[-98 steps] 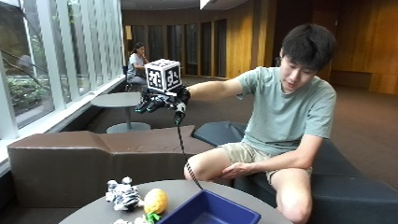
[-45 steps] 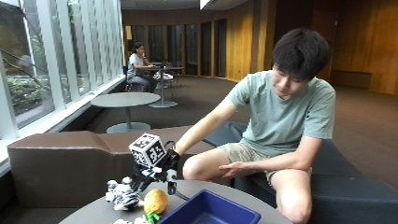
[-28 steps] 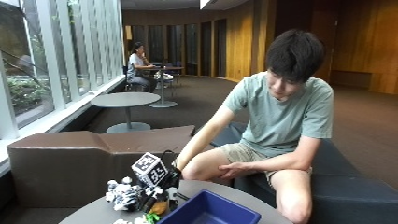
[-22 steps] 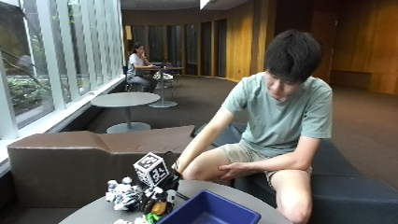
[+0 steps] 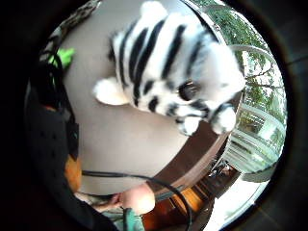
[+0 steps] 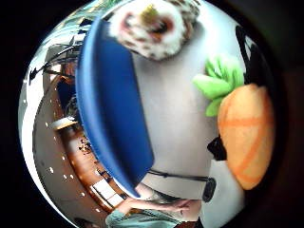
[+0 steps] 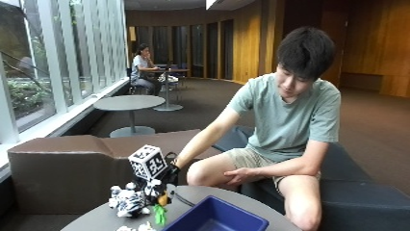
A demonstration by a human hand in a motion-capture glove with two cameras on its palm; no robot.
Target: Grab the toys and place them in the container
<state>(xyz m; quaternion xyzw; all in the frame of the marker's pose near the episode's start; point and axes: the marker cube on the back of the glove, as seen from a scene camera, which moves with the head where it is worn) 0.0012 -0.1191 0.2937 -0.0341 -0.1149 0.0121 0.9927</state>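
The gloved right hand [image 7: 162, 185] covers the orange carrot toy [image 6: 247, 137] on the round table [image 7: 96, 219]; its fingers are hidden, their state unclear. Striped plush tiger [image 5: 168, 62] beside it; blue container [image 7: 221, 219] near. No writing legible.

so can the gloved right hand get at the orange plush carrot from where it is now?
Probably yes. The gloved right hand is right over the orange plush carrot with green leaves, which lies on the round grey table beside the blue plastic container; nothing sits between them.
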